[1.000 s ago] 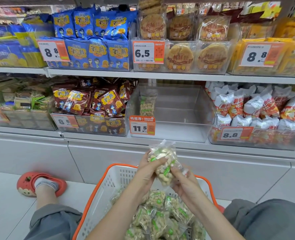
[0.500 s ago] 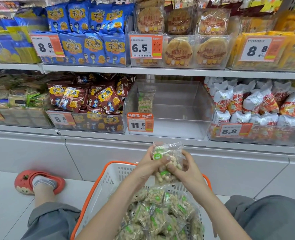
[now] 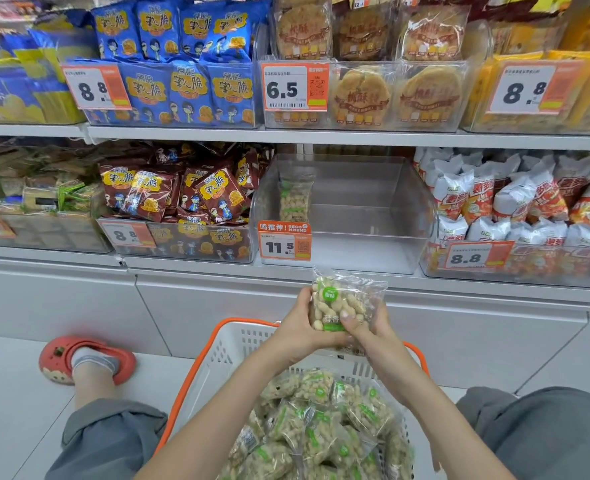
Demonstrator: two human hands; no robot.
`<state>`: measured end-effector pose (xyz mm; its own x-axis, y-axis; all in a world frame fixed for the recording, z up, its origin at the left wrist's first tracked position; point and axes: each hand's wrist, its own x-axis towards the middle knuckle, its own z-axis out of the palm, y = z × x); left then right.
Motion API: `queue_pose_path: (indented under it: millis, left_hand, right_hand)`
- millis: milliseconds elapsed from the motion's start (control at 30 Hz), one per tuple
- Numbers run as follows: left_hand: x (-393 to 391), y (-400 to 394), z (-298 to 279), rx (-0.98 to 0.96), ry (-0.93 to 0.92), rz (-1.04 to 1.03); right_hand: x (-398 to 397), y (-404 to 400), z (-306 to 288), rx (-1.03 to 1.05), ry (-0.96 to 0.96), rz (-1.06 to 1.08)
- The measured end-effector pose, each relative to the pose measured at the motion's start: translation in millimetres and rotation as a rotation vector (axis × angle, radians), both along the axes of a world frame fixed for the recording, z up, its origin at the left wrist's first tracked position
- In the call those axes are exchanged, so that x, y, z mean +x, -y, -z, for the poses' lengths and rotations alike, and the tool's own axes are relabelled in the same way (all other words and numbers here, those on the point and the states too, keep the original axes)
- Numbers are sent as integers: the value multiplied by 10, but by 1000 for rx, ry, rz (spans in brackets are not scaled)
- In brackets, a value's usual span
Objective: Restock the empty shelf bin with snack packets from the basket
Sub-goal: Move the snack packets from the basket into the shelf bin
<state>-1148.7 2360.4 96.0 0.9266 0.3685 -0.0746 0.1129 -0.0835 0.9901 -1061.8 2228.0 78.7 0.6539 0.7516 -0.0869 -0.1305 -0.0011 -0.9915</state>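
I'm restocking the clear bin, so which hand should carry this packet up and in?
Probably the left hand: it grips the clear peanut snack packet along its side, below the one packet standing at the clear plastic bin's left; the right hand pinches only the bottom.

— How is the light?
— Bright, even and white, seemingly from overhead. The floor [image 3: 16,393] left of the grip carries only a faint shadow under the red shoe [image 3: 85,362].
— Any glare?
— Soft sheen on the clear bin [image 3: 366,202] above the grip, and on the packet [image 3: 345,301] held in it.
— Sharpness?
— The price tag [image 3: 284,241] just above the grip reads crisply. Far up and to the right, the yellow packs [image 3: 588,32] smear; the upper left corner blurs too.
— Distortion?
— Wide-angle: the shelf edge [image 3: 321,138] above the grip bows, and verticals lean outward toward the sides.
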Motion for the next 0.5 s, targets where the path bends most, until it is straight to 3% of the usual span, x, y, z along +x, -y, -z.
queue_pose_path:
  millis: [200,333,500]
  left_hand:
    - [0,-58,-66,183,-46,41]
    - [64,-324,-297,618,-124,44]
    - [138,-1154,-500,1297,-68,-73]
  right_hand:
    - [103,-72,-87,-33,-129,-50]
    - [302,-249,-392,-65,27,99]
    - [939,-796,-953,-48,209,175]
